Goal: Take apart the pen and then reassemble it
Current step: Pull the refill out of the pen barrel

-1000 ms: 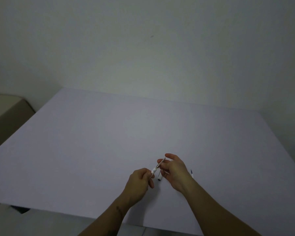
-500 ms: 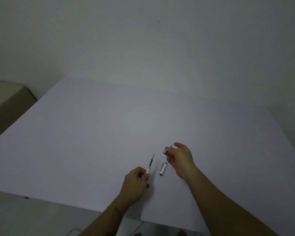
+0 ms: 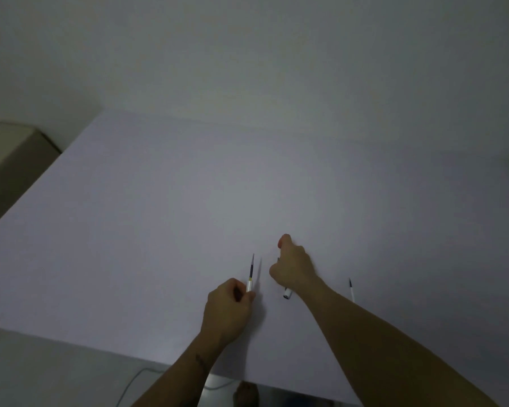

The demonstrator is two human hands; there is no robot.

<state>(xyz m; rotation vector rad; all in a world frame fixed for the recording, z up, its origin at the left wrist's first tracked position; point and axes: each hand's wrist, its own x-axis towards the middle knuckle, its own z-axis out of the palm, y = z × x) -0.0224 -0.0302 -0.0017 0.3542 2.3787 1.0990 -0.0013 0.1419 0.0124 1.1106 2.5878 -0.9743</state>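
Observation:
My left hand (image 3: 229, 306) is shut on the pen's white barrel, with the thin dark refill (image 3: 251, 268) sticking out and pointing away from me. My right hand (image 3: 294, 267) is closed low over the table, a small dark piece just showing at its left side; what it grips is mostly hidden. A short white pen part (image 3: 287, 293) lies on the table, partly under my right wrist. Another thin white pen (image 3: 351, 290) lies to the right of my right forearm.
The work surface is a large white table (image 3: 188, 201) against a plain wall. A beige box or cabinet (image 3: 9, 154) stands off the table's left edge. A cable (image 3: 135, 380) runs along the floor below the near edge.
My right hand has come down from a raised position to the table and turned knuckles-up over the short white part. My left hand still holds the barrel with the refill out.

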